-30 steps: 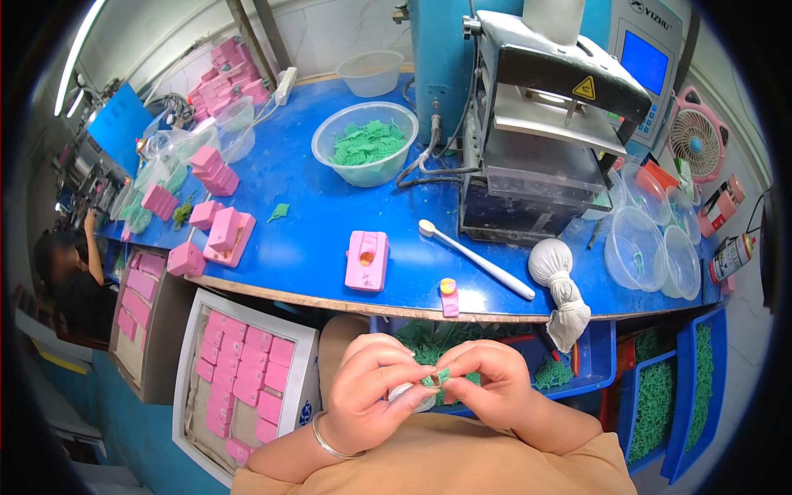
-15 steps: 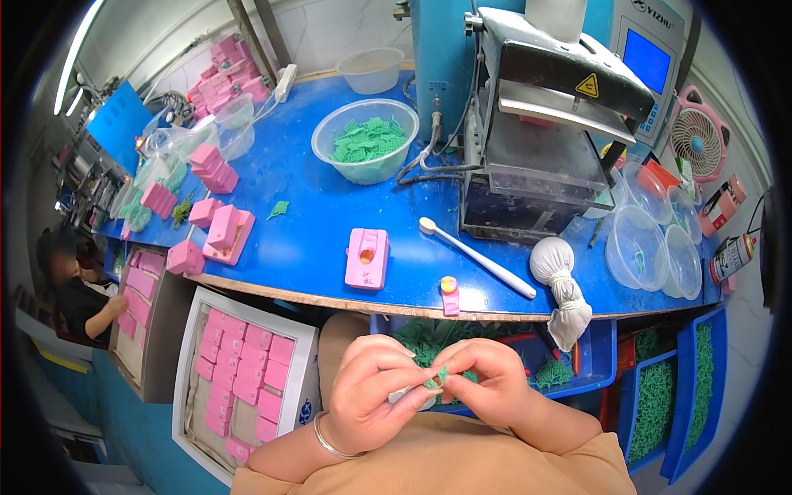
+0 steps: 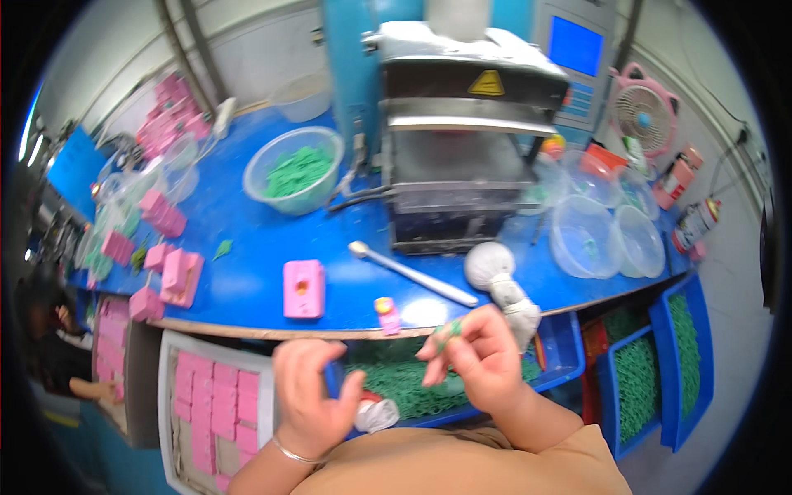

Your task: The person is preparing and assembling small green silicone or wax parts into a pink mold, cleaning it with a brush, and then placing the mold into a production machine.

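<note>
My right hand (image 3: 488,367) is raised over the blue drawer (image 3: 565,342) at the bench front. Its thumb and fingers pinch a small green piece (image 3: 446,333), too blurred to make out its exact shape. My left hand (image 3: 312,396), with a bracelet at the wrist, has its thumb and fingers apart and holds nothing. Close to its thumb lies a white cloth bundle with a bit of red (image 3: 377,415). Many green pieces (image 3: 417,388) fill the drawer below both hands. On the bench edge stand a pink block with a hole (image 3: 304,289) and a small pink-and-yellow piece (image 3: 386,316).
A white-handled brush (image 3: 417,276) and a tied white cloth pouch (image 3: 491,266) lie before the press (image 3: 462,190). A clear bowl (image 3: 257,177) holds green pieces. Pink blocks fill a tray (image 3: 169,412) at left. Clear tubs (image 3: 582,239) stand right. Another person's hand (image 3: 103,390) is far left.
My hands have parted. The left let go and opened, moving left; the right rose with the green piece. The whole view has shifted, with the bench sliding left in the picture.
</note>
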A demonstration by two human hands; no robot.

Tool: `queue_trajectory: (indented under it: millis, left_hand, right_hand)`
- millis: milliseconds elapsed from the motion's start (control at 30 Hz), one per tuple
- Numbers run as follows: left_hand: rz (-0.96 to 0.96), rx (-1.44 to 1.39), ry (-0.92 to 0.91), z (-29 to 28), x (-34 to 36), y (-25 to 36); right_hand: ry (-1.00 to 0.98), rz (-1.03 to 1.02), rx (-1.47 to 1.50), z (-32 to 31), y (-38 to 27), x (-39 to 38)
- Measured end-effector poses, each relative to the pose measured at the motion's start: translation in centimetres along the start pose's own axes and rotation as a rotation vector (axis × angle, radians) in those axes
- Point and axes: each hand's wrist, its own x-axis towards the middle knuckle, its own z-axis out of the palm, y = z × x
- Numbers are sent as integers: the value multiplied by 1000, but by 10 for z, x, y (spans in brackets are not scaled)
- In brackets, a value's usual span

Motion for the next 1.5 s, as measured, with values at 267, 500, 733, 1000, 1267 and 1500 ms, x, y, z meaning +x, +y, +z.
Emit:
queue_trajectory:
  millis: [267,500,733,1000,1267,1500]
  left_hand:
    - [-275,408,35,31,29,-51]
    - [-419,-260,-99,30,17,-58]
    - [-843,-1697,-202,20,13,28]
    - [-872,-1706,-128,33,-7,8]
    - [-940,-1991,37,19,-18,-24]
    - [-904,-2012,-148,28,-24,-14]
  right_hand:
    - [874,-637,-1408,-119,-88,11]
    - [289,-943,-1538,-65,-54,1]
    - [-387,-846,-1138,-3,6,7]
    - [-368,-891,-1145,-6,23,-13]
    - [262,-748,-1745,-45,-21,10]
    - [168,-611,-1330,-66,-24,1]
